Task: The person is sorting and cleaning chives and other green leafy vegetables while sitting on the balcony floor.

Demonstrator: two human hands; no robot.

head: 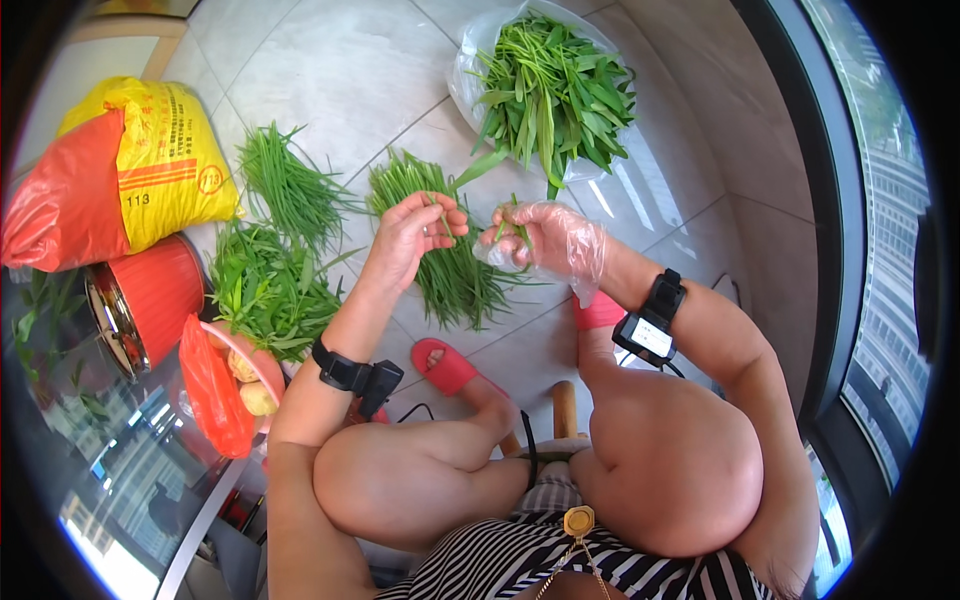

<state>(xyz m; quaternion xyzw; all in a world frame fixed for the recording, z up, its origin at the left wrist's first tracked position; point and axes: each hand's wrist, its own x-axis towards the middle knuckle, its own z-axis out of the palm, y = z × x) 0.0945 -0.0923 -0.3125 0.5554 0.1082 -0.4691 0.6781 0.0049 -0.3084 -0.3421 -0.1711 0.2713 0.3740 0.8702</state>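
Observation:
My left hand [424, 229], bare, pinches a short piece of green stem between thumb and fingers. Just to its right, my right hand [536, 232] wears a clear plastic glove and grips several green stems; a long leaf extends up from near them. Beneath both hands a bundle of thin green chives-like stalks [465, 281] lies on the tiled floor. A second such bundle [289, 184] lies further left. Above my right hand, a heap of leafy greens, probably water spinach [555, 97], rests on an opened clear plastic bag [469, 64]. Another pile of leafy greens [274, 289] sits at the left.
At the left are a yellow printed sack [169, 150], a red bag [67, 195], a red round container [161, 300] on its side, and a pink basin [262, 360] holding potato-like vegetables and a red plastic bag [214, 397]. My knees and slippered feet are below; a dark window frame [817, 225] stands right.

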